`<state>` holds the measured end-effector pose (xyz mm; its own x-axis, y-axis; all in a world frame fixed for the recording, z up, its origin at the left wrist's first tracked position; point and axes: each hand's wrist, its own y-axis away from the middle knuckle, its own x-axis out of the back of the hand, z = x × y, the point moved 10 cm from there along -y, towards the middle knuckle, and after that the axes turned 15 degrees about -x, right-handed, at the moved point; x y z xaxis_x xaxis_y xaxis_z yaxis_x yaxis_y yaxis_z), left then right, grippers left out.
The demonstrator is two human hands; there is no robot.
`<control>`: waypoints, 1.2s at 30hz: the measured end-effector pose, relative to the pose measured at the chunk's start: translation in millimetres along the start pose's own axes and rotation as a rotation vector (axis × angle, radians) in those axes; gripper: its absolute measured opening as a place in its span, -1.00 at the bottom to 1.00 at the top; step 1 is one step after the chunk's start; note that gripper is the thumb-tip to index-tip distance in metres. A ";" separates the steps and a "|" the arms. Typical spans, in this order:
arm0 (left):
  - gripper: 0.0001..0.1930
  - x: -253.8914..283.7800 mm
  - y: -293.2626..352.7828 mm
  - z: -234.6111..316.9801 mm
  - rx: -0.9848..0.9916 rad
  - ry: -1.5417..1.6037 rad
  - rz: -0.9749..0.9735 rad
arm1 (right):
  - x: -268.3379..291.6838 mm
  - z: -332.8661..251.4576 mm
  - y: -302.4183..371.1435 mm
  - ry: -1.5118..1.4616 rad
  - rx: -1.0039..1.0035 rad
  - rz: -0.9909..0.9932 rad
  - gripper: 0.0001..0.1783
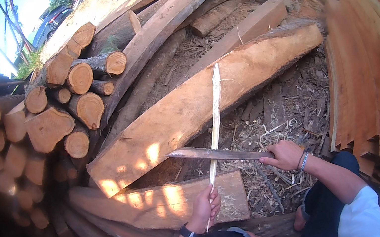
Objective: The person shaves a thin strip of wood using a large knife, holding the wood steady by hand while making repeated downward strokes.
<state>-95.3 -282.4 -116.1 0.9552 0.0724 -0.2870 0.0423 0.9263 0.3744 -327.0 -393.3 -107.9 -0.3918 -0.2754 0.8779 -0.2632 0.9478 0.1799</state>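
Note:
My left hand (206, 209) is closed round the lower part of a pale, peeled stick (215, 114), which slants up and away from me. The stick's far end lies over a long sawn timber slab (260, 59). In my right hand (287, 155) is the handle end of a machete (216, 154), its darkened blade pointing left. The blade crosses the stick a little above my left hand; whether the edge bites into the wood I cannot tell. A shorter timber slab (228, 197) lies beneath my left hand.
Stacked cut logs (80, 79) stand at the left, with a long curved beam (155, 29) running behind them. Several sawn planks (368, 73) are piled at the right. Wood shavings (292, 126) and bark cover the ground. A parked car (51, 26) shows at the far left.

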 end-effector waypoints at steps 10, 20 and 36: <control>-0.55 -19.9 -5.1 0.2 0.011 0.077 -0.038 | 13.2 1.9 9.1 -0.011 -0.066 -0.010 -0.21; -0.59 12.5 4.2 -2.2 -0.116 -0.275 0.013 | 17.0 -0.5 -2.7 0.122 0.007 0.000 -0.18; -0.55 6.9 10.1 -15.4 -0.164 -0.441 0.128 | 24.3 77.2 -95.1 0.103 -0.234 0.098 -0.08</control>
<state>-92.7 -266.9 -127.9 0.9843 0.0592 0.1664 -0.0969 0.9687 0.2286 -379.6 -502.5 -138.0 -0.3104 -0.1741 0.9345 -0.0133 0.9838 0.1789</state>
